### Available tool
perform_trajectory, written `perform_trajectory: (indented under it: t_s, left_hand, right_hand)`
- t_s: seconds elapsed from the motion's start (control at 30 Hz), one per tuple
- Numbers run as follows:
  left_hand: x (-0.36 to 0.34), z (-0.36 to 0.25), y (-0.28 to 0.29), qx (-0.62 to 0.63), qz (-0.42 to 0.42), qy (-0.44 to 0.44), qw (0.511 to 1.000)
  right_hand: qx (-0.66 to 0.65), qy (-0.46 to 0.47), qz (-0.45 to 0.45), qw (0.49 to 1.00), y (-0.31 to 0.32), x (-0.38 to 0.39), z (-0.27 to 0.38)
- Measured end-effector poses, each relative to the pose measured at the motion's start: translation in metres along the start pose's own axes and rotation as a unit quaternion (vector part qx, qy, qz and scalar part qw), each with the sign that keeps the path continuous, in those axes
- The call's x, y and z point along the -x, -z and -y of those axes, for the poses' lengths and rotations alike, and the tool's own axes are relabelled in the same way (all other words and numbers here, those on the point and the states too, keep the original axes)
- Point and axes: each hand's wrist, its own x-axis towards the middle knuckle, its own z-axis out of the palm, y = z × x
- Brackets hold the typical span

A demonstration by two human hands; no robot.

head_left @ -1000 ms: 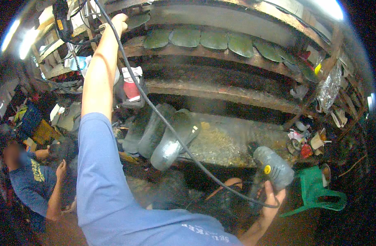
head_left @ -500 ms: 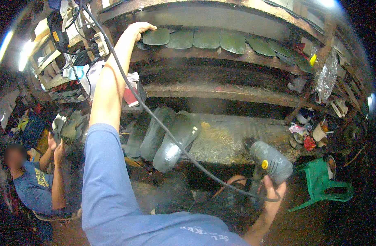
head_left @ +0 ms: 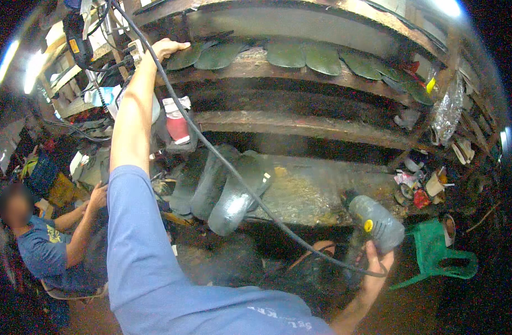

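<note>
My left hand [head_left: 166,48] reaches up to the upper shelf, its fingers closed at the edge of a dark green rounded flat piece [head_left: 183,59]. A second such piece [head_left: 218,56] lies right beside it. After a gap, several more green pieces [head_left: 286,54] continue in a row along the shelf edge. Low on the right, my right hand [head_left: 377,259] grips a grey heat gun [head_left: 375,220] with a round yellow spot on its side. The gun's nozzle points up and left toward the bench, and its handle is partly hidden.
A black cable [head_left: 233,167] runs diagonally across the view. Glossy dark curved forms [head_left: 233,204] stand on the worn bench [head_left: 295,192]. To the right is a green plastic chair [head_left: 434,251]. A co-worker [head_left: 52,240] sits at the left.
My left hand has moved left, and the two leftmost green pieces have shifted left too, leaving a gap in the row. The heat gun has moved slightly right.
</note>
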Motion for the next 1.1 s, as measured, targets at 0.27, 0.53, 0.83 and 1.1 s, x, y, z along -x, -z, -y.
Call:
perform_trajectory:
  t_s: [0.27,0.53,0.83,1.1]
  left_hand:
    - [0.104,-0.073,-0.043,-0.149,-0.037,-0.359,0.920]
    - [0.159,-0.063,-0.042,-0.177,0.062,-0.503,0.844]
    - [0.148,-0.072,-0.093,-0.275,-0.180,-0.458,0.826]
    - [0.160,-0.101,-0.105,-0.318,-0.250,-0.321,0.856]
  right_hand:
    - [-0.002,0.000,0.014,1.000,-0.011,-0.005,-0.001]
    - [-0.008,-0.029,-0.009,0.999,0.009,-0.019,-0.001]
    - [-0.093,-0.027,-0.038,0.995,0.004,-0.012,-0.013]
    - [-0.072,0.019,-0.006,0.997,-0.011,-0.010,-0.011]
